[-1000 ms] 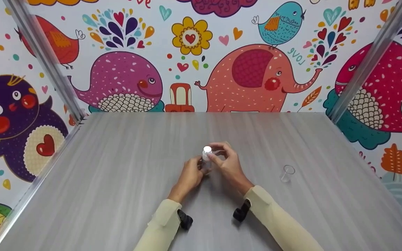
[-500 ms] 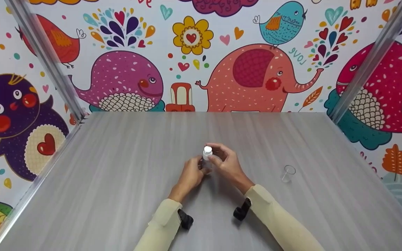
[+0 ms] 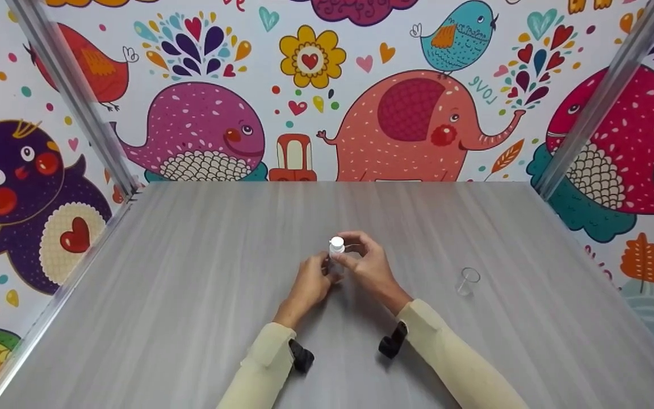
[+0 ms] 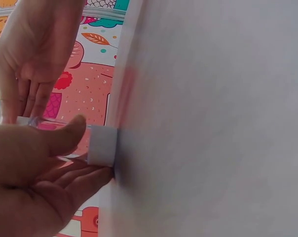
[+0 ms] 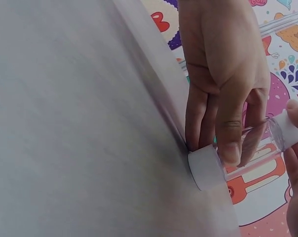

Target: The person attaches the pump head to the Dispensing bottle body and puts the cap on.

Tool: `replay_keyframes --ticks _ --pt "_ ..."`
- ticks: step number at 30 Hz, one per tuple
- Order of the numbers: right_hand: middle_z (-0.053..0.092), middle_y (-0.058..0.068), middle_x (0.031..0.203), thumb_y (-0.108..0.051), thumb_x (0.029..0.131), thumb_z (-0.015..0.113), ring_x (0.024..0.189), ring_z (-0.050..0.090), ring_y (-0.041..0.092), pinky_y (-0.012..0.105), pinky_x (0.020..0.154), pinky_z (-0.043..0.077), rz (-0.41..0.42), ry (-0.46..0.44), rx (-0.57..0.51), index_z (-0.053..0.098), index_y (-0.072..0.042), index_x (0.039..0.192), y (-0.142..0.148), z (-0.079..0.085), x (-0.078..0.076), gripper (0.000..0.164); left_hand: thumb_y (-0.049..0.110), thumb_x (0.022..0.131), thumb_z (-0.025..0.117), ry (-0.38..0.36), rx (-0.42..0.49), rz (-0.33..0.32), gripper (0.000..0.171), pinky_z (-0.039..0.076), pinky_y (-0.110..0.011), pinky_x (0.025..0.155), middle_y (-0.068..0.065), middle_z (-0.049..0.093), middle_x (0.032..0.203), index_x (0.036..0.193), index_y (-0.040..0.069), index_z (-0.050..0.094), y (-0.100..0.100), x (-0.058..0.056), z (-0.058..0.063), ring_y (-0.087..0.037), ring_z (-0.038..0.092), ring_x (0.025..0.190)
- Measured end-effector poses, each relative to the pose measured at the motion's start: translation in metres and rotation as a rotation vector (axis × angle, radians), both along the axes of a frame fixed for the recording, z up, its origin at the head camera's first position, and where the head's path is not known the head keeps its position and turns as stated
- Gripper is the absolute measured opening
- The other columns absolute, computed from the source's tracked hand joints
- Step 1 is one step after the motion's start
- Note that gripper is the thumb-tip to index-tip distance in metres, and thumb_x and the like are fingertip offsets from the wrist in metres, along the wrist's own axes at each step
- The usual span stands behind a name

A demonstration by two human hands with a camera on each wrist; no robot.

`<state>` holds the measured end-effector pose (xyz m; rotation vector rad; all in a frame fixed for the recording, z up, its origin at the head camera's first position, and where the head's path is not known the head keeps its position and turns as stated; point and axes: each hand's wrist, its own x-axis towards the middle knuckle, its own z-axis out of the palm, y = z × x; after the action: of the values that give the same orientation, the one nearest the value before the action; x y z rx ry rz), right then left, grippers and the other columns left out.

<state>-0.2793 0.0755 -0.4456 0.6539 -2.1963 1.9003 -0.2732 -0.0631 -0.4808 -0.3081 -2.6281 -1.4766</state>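
Note:
A clear cylindrical bottle [image 5: 257, 148] with a white base [image 4: 102, 146] stands upright on the table in front of me. My left hand [image 3: 309, 284] grips its clear body low down, thumb on one side and fingers on the other. Up at the white cap [image 3: 336, 242], my right hand [image 3: 373, 271] holds the neck between thumb and fingers. The right wrist view shows the right thumb against the white upper part, at the frame's right edge. Much of the bottle's body is hidden by both hands in the head view.
To the right of my hands a small clear cup [image 3: 468, 282] stands on the grey table [image 3: 191, 318]. Metal posts [image 3: 599, 108] rise at the table's two back corners, before printed walls. Black wrist cameras [image 3: 301, 356] hang inside both sleeves.
My right thumb and fingers have shifted slightly around the bottle's white top. The left hand, the bottle and the cup stay in place.

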Motion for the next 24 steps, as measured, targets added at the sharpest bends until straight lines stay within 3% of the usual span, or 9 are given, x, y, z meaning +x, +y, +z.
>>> replay_keyframes --ticks 7,13,17,20,24 --pt "0.063 0.014 0.100 -0.004 0.072 0.075 0.091 0.060 0.029 0.048 0.083 0.048 -0.064 0.071 0.021 0.058 0.004 0.105 -0.003 -0.001 0.002 0.038 0.004 0.081 0.067 -0.030 -0.002 0.005 0.030 0.052 -0.038 0.085 -0.018 0.064 0.111 0.110 0.003 0.061 0.000 0.001 0.002 -0.029 0.061 0.105" --pt "0.060 0.013 0.106 -0.007 0.074 0.074 0.096 0.059 0.027 0.046 0.087 0.048 -0.047 0.077 0.034 0.056 0.003 0.110 0.000 0.000 0.004 0.041 0.006 0.080 0.068 -0.034 -0.004 0.005 0.031 0.052 -0.039 0.085 -0.019 0.064 0.112 0.110 0.002 0.060 0.000 0.001 0.002 -0.030 0.061 0.105" --pt "0.058 0.021 0.113 -0.005 0.084 0.064 0.104 0.057 0.032 0.045 0.093 0.046 0.016 0.043 -0.011 0.052 0.007 0.116 0.004 0.003 0.002 0.036 0.007 0.079 0.069 -0.042 -0.009 0.010 0.034 0.051 -0.040 0.085 -0.019 0.063 0.112 0.111 0.000 0.059 0.000 0.001 0.002 -0.029 0.061 0.105" --pt "0.054 0.026 0.121 -0.002 0.090 0.054 0.113 0.052 0.036 0.046 0.098 0.042 0.111 0.027 -0.030 0.047 0.009 0.122 0.008 0.005 -0.001 0.035 0.007 0.079 0.070 -0.044 -0.013 0.016 0.037 0.051 -0.041 0.086 -0.020 0.063 0.112 0.112 -0.001 0.058 0.000 0.001 0.002 -0.029 0.061 0.104" --pt "0.049 0.026 0.130 0.001 0.092 0.047 0.123 0.045 0.037 0.033 0.102 0.040 0.243 0.007 -0.006 0.040 0.009 0.130 0.011 0.002 -0.004 0.039 0.008 0.080 0.069 -0.054 -0.025 0.021 0.038 0.051 -0.040 0.086 -0.019 0.063 0.114 0.115 0.000 0.057 0.000 0.001 0.001 -0.028 0.061 0.105"
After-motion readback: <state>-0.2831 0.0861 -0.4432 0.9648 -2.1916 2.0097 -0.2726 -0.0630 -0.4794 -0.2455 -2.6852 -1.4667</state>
